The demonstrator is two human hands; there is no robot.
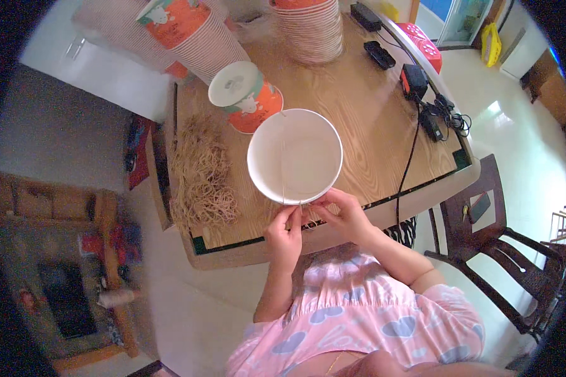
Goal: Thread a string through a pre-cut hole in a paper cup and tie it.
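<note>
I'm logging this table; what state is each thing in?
White bucket: open, mouth up, thin strand across it.
Left hand: fingers pinched at the near rim, seemingly on the strand.
Right hand: fingers bent at the near rim, grip partly hidden.
Orange bucket: standing; whether upright or inverted unclear.
Twine pile: loose, tangled.
Bucket stack: nested.
Black cable: hanging past the table.
Dark chair: upright.

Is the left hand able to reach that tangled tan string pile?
Probably yes: nothing visible stands between the left hand and the string pile, though that hand is busy at the round white paper tub.
</note>
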